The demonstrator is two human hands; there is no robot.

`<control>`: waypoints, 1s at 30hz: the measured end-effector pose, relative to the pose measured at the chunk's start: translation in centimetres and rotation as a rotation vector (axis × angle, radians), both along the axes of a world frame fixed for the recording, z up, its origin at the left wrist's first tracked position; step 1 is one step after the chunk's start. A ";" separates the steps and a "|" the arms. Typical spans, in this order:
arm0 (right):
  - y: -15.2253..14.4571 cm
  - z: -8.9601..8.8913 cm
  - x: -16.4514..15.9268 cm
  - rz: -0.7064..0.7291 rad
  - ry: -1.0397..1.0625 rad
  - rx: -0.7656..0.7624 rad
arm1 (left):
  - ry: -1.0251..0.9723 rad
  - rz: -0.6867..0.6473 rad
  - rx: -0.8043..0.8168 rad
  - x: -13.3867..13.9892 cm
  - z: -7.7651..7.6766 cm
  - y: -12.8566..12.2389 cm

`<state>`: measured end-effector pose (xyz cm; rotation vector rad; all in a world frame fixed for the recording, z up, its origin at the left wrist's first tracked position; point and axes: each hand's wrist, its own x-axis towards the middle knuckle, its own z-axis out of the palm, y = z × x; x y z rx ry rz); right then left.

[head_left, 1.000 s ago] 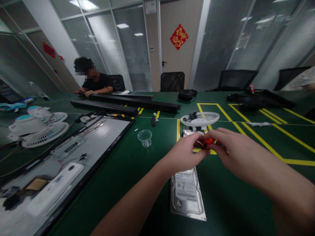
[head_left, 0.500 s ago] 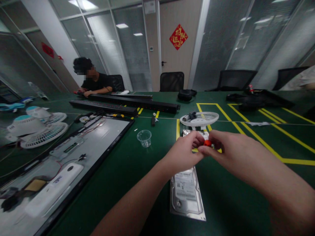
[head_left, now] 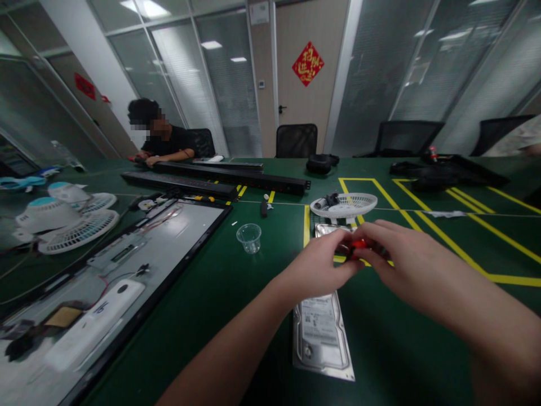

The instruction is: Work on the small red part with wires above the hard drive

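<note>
In front of me my left hand (head_left: 323, 265) and my right hand (head_left: 395, 245) meet fingertip to fingertip. Both are closed around a small red-and-black object (head_left: 359, 244); fingers cover most of it, so its kind cannot be made out. Under my left wrist a silver hard drive (head_left: 319, 330) lies label up on the green table, its far end hidden by my hand. Another silver metal piece (head_left: 327, 228), partly covered by my fingers, lies just behind the hands.
Left of my arms are a clear plastic cup (head_left: 250, 239) and a flat display panel (head_left: 177, 239) bearing a white device (head_left: 99, 321). White fan parts (head_left: 78, 231) stand farther left. A round white grille (head_left: 367, 203) lies beyond my hands. A person (head_left: 169, 144) sits across the table.
My right hand has shifted slightly and its fingers have turned around the red object. A dark part of that object now shows between my fingertips.
</note>
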<state>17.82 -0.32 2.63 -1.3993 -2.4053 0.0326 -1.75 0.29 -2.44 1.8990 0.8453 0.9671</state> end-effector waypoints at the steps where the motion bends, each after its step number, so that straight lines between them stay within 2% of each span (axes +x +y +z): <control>1: 0.0 -0.1 0.0 -0.007 0.001 0.005 | -0.012 -0.002 0.009 0.0 0.0 0.0; 13: -0.4 0.1 -0.7 -0.195 -0.114 -0.034 | 0.031 0.039 0.058 -0.1 -0.1 0.0; 16: -0.4 -0.1 -0.2 -0.147 -0.072 0.011 | -0.031 0.001 0.015 0.0 -0.3 0.1; 22: 0.0 -0.2 0.7 0.089 0.055 0.014 | -0.033 0.016 -0.077 0.1 -0.8 0.3; 30: 0.2 -0.3 0.5 0.036 0.048 -0.008 | -0.033 0.007 -0.008 0.1 -0.3 0.1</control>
